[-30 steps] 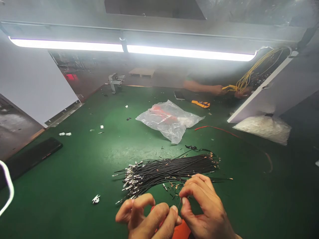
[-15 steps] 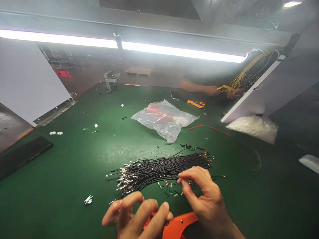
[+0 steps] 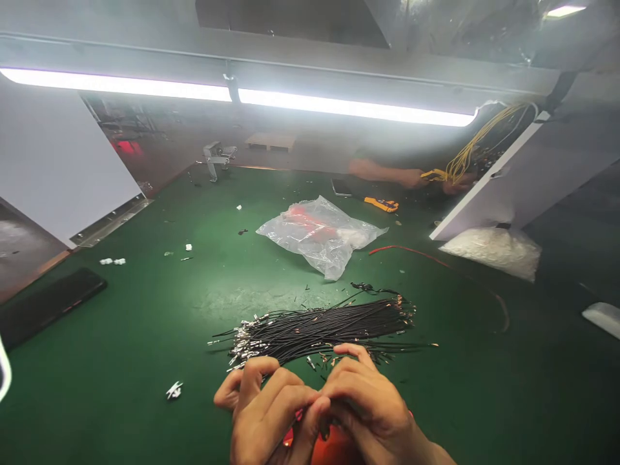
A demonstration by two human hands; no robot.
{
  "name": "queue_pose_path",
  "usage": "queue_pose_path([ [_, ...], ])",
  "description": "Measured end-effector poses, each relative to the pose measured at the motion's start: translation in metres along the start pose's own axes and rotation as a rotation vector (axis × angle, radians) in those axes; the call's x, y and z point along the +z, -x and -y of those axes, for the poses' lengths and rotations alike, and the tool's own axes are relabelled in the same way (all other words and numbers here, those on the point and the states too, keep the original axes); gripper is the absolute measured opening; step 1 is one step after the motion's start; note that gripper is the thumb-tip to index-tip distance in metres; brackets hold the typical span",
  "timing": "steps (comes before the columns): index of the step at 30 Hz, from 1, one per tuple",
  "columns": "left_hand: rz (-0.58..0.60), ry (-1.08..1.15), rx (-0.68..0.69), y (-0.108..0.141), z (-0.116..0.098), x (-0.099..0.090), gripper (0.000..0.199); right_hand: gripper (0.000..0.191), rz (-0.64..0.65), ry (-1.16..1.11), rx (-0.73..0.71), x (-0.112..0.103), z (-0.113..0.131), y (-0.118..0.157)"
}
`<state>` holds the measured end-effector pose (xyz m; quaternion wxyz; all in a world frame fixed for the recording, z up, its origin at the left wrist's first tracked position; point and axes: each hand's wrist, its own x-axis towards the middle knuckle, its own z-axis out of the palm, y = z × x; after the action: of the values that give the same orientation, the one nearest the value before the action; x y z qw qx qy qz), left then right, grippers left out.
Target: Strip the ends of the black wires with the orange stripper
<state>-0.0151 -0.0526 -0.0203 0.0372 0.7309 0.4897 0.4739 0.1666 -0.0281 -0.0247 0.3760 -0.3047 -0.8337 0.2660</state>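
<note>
My left hand and my right hand meet at the bottom centre, thumbs and fingertips pinched together. Whatever is between the fingertips is too small or too hidden to make out. Below and behind the hands shows part of an orange tool with red parts, mostly covered; I cannot tell if a hand grips it. Just beyond my hands lies a bundle of black wires, with silvery terminals at the left end and bare copper at the right. Short black and copper scraps are scattered beside it.
A clear plastic bag with red and white contents lies mid-table. Behind it are a phone and a yellow tool. A co-worker's arm is at the back right near yellow wires. White connectors lie at left.
My right hand has moved down and left, and its fingertips now meet those of my left hand. My left hand's fingers have closed in. The orange tool is more covered.
</note>
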Motion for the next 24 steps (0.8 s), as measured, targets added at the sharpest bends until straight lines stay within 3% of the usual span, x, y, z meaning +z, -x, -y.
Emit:
queue_pose_path([
  [5,0.071,0.106,0.058,-0.002,0.011,-0.004,0.003,0.022,0.008,-0.086,0.139,0.000,0.002,-0.001],
  [13,0.057,0.088,-0.028,-0.004,0.020,-0.007,0.012,0.025,-0.118,0.031,0.097,0.001,0.001,0.001],
  [17,0.036,0.083,-0.084,-0.001,0.021,-0.005,0.012,0.024,-0.123,0.069,0.106,0.000,-0.003,0.002],
  [21,-0.036,0.036,-0.171,0.000,0.023,-0.003,0.013,0.021,-0.141,0.207,0.131,-0.014,-0.005,0.002],
  [24,-0.048,-0.006,-0.199,0.000,0.023,-0.003,0.016,0.015,-0.076,0.331,0.182,-0.032,-0.001,0.007],
])
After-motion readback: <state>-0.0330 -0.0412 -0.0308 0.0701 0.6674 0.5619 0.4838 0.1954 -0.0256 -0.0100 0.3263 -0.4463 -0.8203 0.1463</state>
